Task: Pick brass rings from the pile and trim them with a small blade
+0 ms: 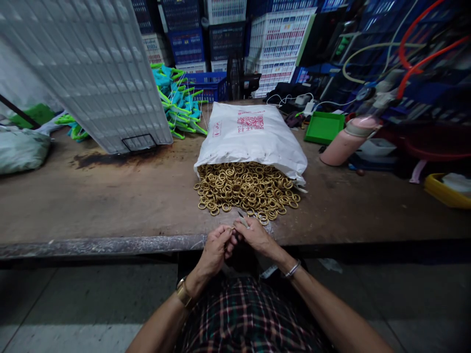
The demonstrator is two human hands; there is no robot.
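Observation:
At the table's front edge, my left hand (218,246) is closed, its fingertips pinching a small gold ring (232,228) that is mostly hidden by the fingers. My right hand (258,237) meets it there, closed around a small knife (243,222) with its dark pointed tip sticking out past the fingers. Just beyond both hands lies a heap of gold rings (246,189). The heap spills from the open mouth of a white woven sack (253,139) with red print, lying on its side.
The brown table (110,211) carries a tall ribbed translucent panel (106,73) at left and green hangers (180,105) behind it. At right are a green tray (324,127), a pink bottle (338,147) and a yellow tray (443,193). Stacked crates (275,44) stand behind.

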